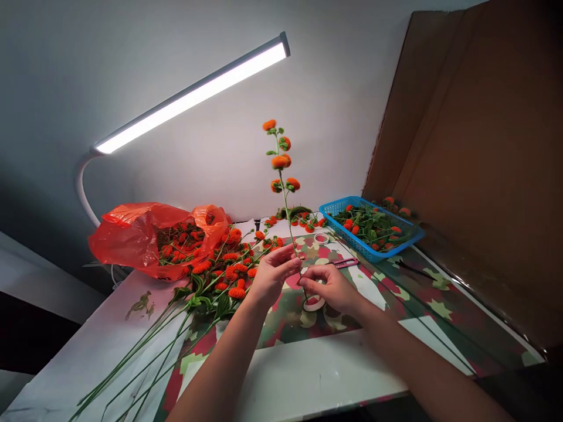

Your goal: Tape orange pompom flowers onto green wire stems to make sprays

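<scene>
An artificial branch (285, 199) stands almost upright in front of me, with fuzzy orange fruit-like balls and small green leaves along its upper part. My left hand (276, 272) closes its fingers round the lower stem. Just below and to the right, my right hand (328, 285) pinches the stem near its bottom end; any small thing inside that pinch is hidden. A white tape roll (313, 306) lies under the hands, partly covered by the right one. It is unclear whether tape runs from it to the stem.
Finished-looking orange branches (229, 272) lie at left beside a red plastic bag (132, 234) of orange balls. A blue basket (373, 256) holds more at right. Behind my hands are a second tape roll (321, 238) and a pink-handled tool (345, 263). A lamp (193, 97) hangs above; cardboard (466, 117) stands right.
</scene>
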`<action>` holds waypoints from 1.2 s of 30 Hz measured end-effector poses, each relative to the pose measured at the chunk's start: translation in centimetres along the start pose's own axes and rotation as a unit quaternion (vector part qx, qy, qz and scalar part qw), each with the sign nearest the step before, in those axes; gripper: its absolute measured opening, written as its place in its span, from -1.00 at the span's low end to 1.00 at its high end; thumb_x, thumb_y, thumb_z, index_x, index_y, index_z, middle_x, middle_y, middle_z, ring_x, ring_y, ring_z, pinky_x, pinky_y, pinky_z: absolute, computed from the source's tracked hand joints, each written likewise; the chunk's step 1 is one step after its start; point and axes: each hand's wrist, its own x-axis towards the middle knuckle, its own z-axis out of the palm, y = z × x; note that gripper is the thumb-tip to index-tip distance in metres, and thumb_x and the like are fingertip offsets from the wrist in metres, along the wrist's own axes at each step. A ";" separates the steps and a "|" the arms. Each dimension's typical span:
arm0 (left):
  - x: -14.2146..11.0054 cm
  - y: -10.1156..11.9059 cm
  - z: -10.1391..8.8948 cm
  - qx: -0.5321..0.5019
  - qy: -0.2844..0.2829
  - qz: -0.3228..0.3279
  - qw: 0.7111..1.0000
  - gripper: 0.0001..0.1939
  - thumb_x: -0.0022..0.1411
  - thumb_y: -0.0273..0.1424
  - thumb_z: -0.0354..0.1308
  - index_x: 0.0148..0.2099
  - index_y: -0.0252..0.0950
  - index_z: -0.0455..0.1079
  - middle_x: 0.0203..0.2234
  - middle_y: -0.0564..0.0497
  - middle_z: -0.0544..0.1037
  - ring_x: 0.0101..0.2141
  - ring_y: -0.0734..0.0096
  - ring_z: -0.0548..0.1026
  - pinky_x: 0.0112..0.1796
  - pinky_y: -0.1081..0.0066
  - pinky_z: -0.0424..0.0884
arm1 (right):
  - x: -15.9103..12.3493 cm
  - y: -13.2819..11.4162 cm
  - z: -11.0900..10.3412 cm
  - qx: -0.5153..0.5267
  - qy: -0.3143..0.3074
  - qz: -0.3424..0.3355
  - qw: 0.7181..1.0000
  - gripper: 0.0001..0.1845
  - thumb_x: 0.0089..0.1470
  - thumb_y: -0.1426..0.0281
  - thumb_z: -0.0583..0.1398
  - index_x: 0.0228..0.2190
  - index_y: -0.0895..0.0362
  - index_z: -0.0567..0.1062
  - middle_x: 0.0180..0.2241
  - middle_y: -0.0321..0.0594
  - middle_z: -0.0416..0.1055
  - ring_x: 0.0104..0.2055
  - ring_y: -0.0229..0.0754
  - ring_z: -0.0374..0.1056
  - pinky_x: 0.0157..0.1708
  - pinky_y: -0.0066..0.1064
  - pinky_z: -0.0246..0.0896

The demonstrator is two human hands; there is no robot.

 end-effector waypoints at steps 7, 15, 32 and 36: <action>0.1 0.2 0.1 -0.063 -0.022 -0.004 0.998 -0.65 -0.21 -0.57 0.36 -0.26 -0.30 0.52 -0.43 0.02 0.55 -0.45 0.51 0.51 -0.35 0.51 0.43 | 0.5 0.9 -0.5 0.085 -0.053 0.022 0.995 -0.59 -0.10 0.08 0.24 -0.53 0.21 0.48 -0.54 -0.28 0.30 -0.45 -0.29 0.21 -0.47 -0.47 0.14; -0.4 -0.5 0.3 0.000 -0.043 0.002 0.999 -0.45 -0.24 -0.60 0.39 -0.10 -0.24 0.48 -0.54 0.13 0.46 -0.51 0.60 0.42 -0.44 0.55 0.35 | 0.5 1.2 0.0 0.091 -0.009 0.046 0.995 -0.61 -0.15 0.10 0.28 -0.58 0.22 0.47 -0.62 -0.34 0.25 -0.54 -0.35 0.13 -0.56 -0.51 0.05; -0.4 -0.2 0.5 -0.051 -0.035 -0.007 0.998 -0.59 -0.21 -0.54 0.39 -0.21 -0.29 0.49 -0.44 0.03 0.54 -0.42 0.51 0.51 -0.37 0.55 0.44 | 0.3 1.0 0.0 0.087 -0.024 0.007 0.996 -0.70 -0.09 0.19 0.27 -0.54 0.20 0.50 -0.57 -0.31 0.32 -0.49 -0.32 0.19 -0.46 -0.47 0.09; 0.0 -0.4 -0.1 -0.021 -0.009 0.008 1.000 -0.60 -0.24 -0.56 0.39 -0.24 -0.27 0.50 -0.49 0.06 0.53 -0.45 0.53 0.50 -0.44 0.59 0.42 | 0.3 1.0 0.0 0.068 -0.016 -0.003 0.998 -0.73 -0.08 0.22 0.26 -0.53 0.19 0.50 -0.55 -0.31 0.33 -0.49 -0.32 0.20 -0.46 -0.47 0.09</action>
